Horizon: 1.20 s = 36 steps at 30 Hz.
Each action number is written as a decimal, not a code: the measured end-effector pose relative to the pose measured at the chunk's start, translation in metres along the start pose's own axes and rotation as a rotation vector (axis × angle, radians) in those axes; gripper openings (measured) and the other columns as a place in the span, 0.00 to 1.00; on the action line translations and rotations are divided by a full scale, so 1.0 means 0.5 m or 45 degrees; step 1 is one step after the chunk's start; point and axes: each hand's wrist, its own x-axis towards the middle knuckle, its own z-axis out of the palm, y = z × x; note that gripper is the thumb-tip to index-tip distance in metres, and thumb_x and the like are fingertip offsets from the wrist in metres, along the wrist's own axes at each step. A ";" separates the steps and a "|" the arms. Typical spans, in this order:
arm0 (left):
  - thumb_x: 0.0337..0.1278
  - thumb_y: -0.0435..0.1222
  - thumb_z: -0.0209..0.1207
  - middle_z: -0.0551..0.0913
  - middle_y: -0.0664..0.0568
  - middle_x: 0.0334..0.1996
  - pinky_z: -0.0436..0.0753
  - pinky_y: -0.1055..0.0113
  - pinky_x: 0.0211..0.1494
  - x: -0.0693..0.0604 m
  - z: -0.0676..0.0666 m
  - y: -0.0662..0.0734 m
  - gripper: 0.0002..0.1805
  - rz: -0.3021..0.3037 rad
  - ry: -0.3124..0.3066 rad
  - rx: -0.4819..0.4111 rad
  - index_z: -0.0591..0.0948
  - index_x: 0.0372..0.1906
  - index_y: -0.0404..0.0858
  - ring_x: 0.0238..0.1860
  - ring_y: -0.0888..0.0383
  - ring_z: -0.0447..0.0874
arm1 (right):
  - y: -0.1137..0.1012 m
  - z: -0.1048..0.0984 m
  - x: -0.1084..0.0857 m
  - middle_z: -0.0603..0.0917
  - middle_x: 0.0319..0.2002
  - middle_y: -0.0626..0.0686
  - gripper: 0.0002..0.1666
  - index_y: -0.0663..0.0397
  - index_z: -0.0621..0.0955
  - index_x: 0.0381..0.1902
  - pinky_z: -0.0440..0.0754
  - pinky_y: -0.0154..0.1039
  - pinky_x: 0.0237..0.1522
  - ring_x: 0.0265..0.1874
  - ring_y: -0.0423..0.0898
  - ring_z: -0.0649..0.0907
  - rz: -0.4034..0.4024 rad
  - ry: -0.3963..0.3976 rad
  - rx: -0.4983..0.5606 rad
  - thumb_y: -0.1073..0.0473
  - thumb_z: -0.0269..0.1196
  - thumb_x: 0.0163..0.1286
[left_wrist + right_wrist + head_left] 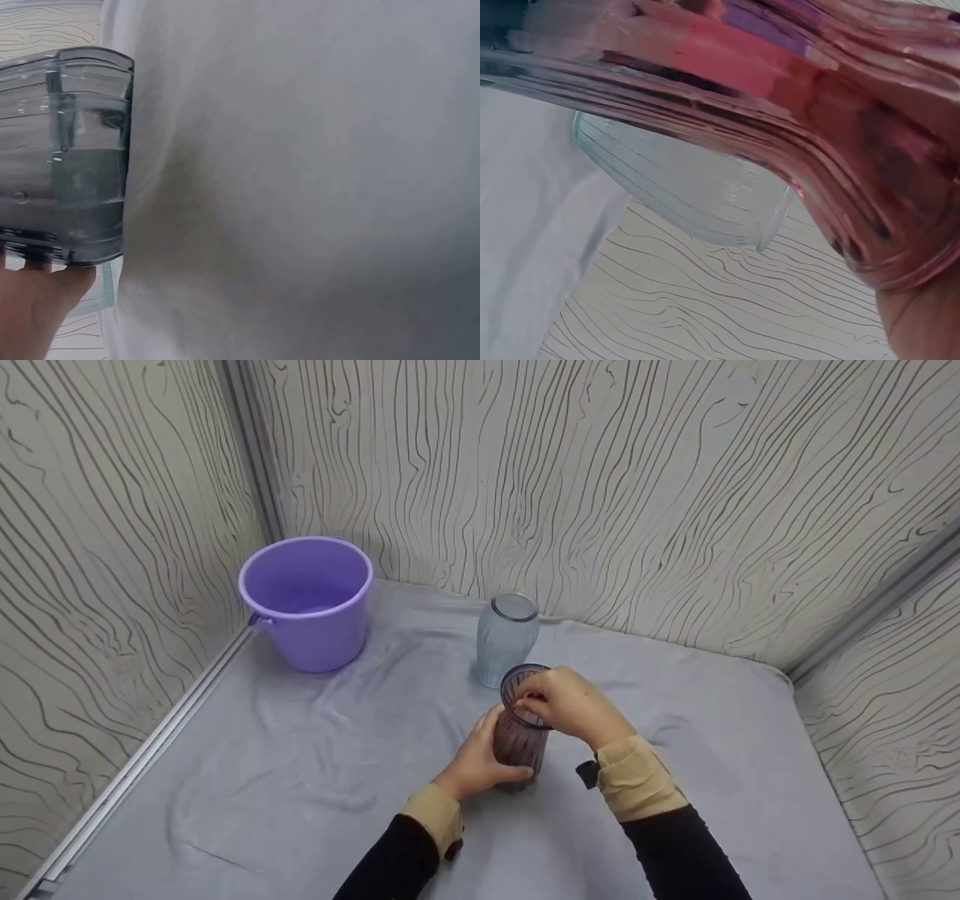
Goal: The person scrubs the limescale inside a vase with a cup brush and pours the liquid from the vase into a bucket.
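A dark-tinted ribbed glass vase stands on the grey cloth. My left hand grips its body from the left, thumb across the near side. In the left wrist view, the base of this vase looks smoky grey, with fingers under its side. My right hand is at the mouth, fingers bent down inside the rim; whether they pinch anything is hidden. Through the pinkish glass in the right wrist view, a pink-red patch shows, its nature unclear. Just behind stands a pale blue glass vase, upright.
A purple bucket stands at the back left near the corner. The grey cloth covers the table and has wrinkles. Wood-pattern panels enclose the back and both sides. A metal rail runs along the left edge.
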 end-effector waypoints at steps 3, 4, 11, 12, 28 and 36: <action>0.43 0.42 0.79 0.60 0.45 0.75 0.63 0.48 0.73 0.001 0.001 0.000 0.59 0.007 0.007 0.001 0.55 0.79 0.44 0.73 0.49 0.61 | -0.002 0.000 0.000 0.89 0.32 0.52 0.03 0.60 0.89 0.35 0.84 0.43 0.35 0.31 0.46 0.86 0.010 -0.014 -0.034 0.67 0.69 0.66; 0.43 0.42 0.80 0.60 0.45 0.74 0.63 0.48 0.73 0.001 0.002 0.000 0.59 0.009 0.009 0.002 0.55 0.79 0.44 0.72 0.49 0.62 | -0.002 -0.001 0.000 0.89 0.32 0.52 0.03 0.60 0.89 0.35 0.84 0.43 0.35 0.31 0.46 0.86 0.012 -0.020 -0.042 0.67 0.69 0.66; 0.41 0.42 0.80 0.61 0.46 0.74 0.64 0.49 0.73 0.003 0.009 -0.003 0.60 0.041 0.012 0.007 0.56 0.79 0.44 0.71 0.50 0.63 | -0.003 -0.003 0.000 0.84 0.25 0.46 0.06 0.57 0.86 0.28 0.79 0.39 0.30 0.25 0.39 0.79 0.011 -0.086 -0.067 0.67 0.68 0.66; 0.42 0.42 0.80 0.61 0.46 0.74 0.64 0.49 0.73 0.004 0.009 -0.005 0.59 0.051 0.014 0.007 0.56 0.78 0.44 0.71 0.50 0.63 | -0.003 -0.004 0.001 0.83 0.24 0.45 0.08 0.56 0.85 0.27 0.77 0.37 0.29 0.23 0.38 0.77 0.010 -0.100 -0.060 0.67 0.67 0.66; 0.43 0.41 0.79 0.63 0.48 0.72 0.67 0.51 0.70 0.001 0.004 0.000 0.57 0.036 0.021 0.010 0.58 0.78 0.47 0.68 0.52 0.66 | 0.010 -0.012 -0.006 0.85 0.27 0.45 0.03 0.55 0.88 0.33 0.77 0.35 0.30 0.25 0.36 0.77 -0.017 -0.037 0.186 0.63 0.69 0.67; 0.43 0.42 0.79 0.62 0.47 0.73 0.65 0.50 0.72 0.001 0.005 0.003 0.58 0.019 0.021 0.008 0.57 0.78 0.47 0.71 0.51 0.64 | 0.009 -0.013 -0.005 0.89 0.34 0.49 0.03 0.56 0.90 0.35 0.83 0.43 0.38 0.33 0.44 0.85 -0.032 -0.042 0.130 0.64 0.70 0.66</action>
